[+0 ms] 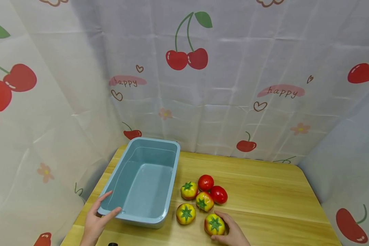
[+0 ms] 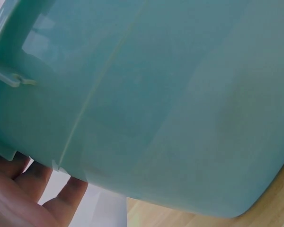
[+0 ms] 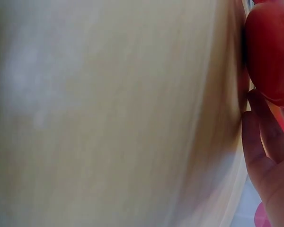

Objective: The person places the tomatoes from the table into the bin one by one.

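Note:
My left hand [image 1: 95, 218] grips the near left corner of a blue plastic basin [image 1: 176, 171], its fingers lying against the outside [image 2: 146, 118] in the left wrist view. The basin is empty inside. With thumb and fingers, my right hand [image 1: 232, 230] holds a yellow toy tomato [image 1: 214, 224] with a green star-shaped top, at the table's near side. In the right wrist view, the fingers touch a red rounded surface [image 3: 272, 54]. Beside it lie more yellow tomatoes, one [image 1: 186, 214] apart and two [image 1: 189, 190] close to two red tomatoes [image 1: 206, 183].
The wooden table [image 1: 264, 191] carries everything. A white curtain [image 1: 221, 102] printed with cherries hangs behind and on both sides. A small dark object [image 1: 112, 244] shows at the bottom edge, too cut off to identify.

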A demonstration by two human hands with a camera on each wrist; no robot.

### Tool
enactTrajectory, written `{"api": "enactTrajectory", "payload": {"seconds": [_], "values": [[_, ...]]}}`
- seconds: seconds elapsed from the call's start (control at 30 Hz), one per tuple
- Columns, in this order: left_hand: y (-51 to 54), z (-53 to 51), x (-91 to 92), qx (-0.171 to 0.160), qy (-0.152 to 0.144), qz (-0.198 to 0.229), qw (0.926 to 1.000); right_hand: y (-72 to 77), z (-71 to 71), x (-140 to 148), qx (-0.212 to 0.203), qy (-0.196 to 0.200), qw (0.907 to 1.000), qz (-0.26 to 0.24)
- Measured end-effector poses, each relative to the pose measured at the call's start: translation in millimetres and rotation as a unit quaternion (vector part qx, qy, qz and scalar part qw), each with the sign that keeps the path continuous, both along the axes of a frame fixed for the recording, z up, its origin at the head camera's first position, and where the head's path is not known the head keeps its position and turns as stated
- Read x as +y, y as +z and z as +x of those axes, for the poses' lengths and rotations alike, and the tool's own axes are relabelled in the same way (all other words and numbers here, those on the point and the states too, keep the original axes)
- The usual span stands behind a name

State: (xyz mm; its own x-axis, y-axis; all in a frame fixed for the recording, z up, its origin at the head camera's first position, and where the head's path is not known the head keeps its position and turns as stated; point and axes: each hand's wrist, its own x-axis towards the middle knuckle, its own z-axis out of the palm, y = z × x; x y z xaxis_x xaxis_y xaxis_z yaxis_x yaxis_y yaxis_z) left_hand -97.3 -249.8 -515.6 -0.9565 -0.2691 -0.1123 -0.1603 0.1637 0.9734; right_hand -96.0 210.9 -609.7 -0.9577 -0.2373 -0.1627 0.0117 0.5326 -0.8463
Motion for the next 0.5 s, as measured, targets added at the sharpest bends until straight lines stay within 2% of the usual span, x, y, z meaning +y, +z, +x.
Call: {"api": "enactTrajectory", "payload": {"seconds": [0.23, 0.5], "values": [[0.5, -0.5, -0.2, -0.004, -0.002, -0.001, 1.0000, 0.5, -2.0, -0.3, -0.003, 0.003, 1.0000, -0.005], [1.4, 0.0, -0.2, -0.007, -0.002, -0.004, 1.0000, 13.3, -3.7, -1.5, -0.001, 0.005, 0.9997, -0.023]]}}
